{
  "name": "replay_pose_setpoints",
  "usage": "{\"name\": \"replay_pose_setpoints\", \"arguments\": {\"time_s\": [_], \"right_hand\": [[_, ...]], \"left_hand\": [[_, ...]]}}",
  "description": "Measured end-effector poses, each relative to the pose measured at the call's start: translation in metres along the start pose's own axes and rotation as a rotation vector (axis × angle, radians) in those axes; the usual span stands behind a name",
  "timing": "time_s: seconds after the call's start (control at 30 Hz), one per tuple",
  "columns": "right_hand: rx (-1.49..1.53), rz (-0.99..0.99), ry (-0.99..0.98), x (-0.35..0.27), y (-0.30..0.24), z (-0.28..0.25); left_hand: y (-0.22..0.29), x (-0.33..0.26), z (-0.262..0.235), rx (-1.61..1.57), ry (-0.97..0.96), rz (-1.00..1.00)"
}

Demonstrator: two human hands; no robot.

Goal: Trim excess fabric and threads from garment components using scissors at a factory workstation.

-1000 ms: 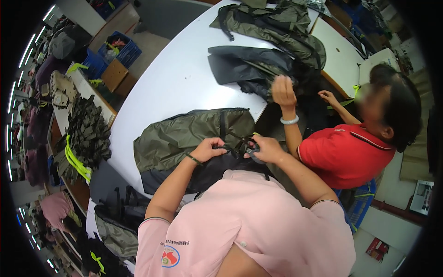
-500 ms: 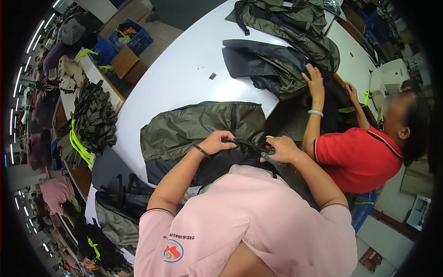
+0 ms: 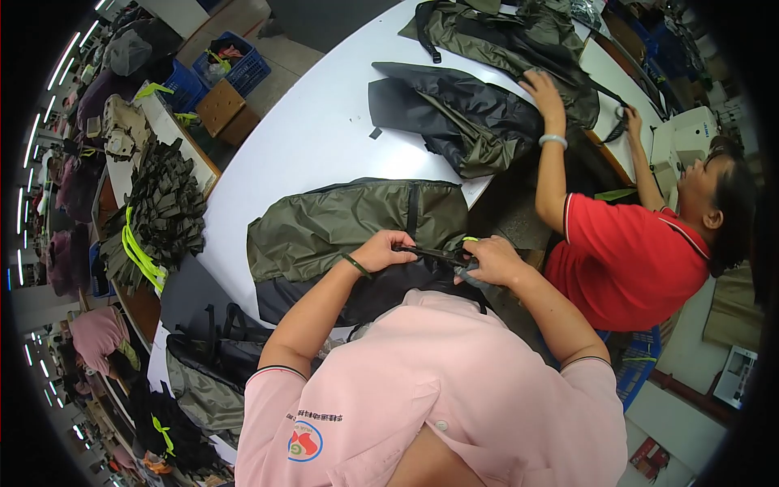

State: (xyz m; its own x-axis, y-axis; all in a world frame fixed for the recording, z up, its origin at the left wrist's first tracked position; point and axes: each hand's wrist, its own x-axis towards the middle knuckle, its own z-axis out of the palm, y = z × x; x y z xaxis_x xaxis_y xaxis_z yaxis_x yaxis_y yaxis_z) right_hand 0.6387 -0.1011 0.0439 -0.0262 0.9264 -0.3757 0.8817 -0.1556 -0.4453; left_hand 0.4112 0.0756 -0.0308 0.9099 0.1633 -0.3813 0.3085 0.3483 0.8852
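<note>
An olive-green and black bag shell (image 3: 341, 227) lies flat on the white table (image 3: 308, 138) in front of me. My left hand (image 3: 383, 248) pinches a black strap (image 3: 434, 255) at the shell's near edge. My right hand (image 3: 489, 260) grips the other end of the same strap, with a small yellow-green tool sticking out above its fingers. The two hands are close together, right over the black lower part of the shell.
A person in a red shirt (image 3: 629, 260) sits at my right, one hand (image 3: 542, 88) on a dark bag piece (image 3: 454, 114), the other near a sewing machine (image 3: 690, 134). More olive bags (image 3: 503, 32) lie farther back. Stacked straps (image 3: 158, 215) and crates (image 3: 219, 65) stand left.
My hands stay on the strap with barely any shift. The person in red has stretched an arm farther up the table onto the dark bag piece. My view has tilted slightly.
</note>
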Motion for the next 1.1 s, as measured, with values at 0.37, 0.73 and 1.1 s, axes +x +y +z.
{"name": "replay_pose_setpoints", "arguments": {"time_s": [0.37,0.73,1.1], "right_hand": [[0.125,0.051,0.0,0.011,-0.02,-0.009],[0.505,0.062,0.167,0.038,-0.054,0.057],[0.492,0.055,0.185,0.043,-0.044,0.077]], "left_hand": [[-0.003,-0.012,-0.007,0.297,0.073,0.034],[-0.008,-0.134,-0.046,0.687,0.676,0.448],[-0.058,-0.249,-0.082,1.042,0.803,0.187]]}}
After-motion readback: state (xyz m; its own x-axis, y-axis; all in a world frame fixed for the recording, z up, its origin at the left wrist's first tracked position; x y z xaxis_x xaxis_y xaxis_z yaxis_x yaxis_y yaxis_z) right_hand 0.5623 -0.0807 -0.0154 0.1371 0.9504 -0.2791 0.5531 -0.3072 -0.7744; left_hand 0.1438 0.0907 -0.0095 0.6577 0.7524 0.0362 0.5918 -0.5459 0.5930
